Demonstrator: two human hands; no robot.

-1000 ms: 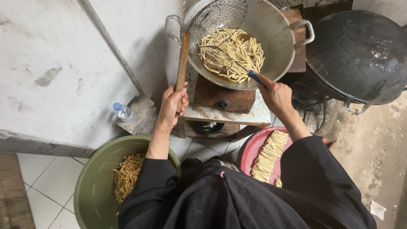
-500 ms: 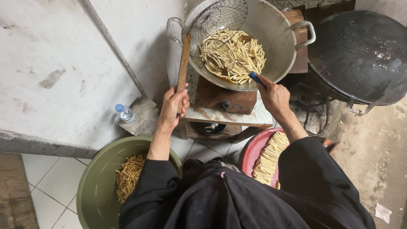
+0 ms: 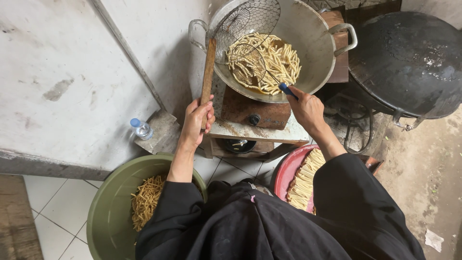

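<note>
While the left hand clenches the wooden handle of a wire skimmer leaning on the wok, the right hand grips a blue-handled smaller strainer sunk among the frying strips, above a green tub and red basin.

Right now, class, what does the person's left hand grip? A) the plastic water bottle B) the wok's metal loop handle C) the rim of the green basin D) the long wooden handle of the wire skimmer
D: the left hand wraps the wooden handle of the wire skimmer.
</note>
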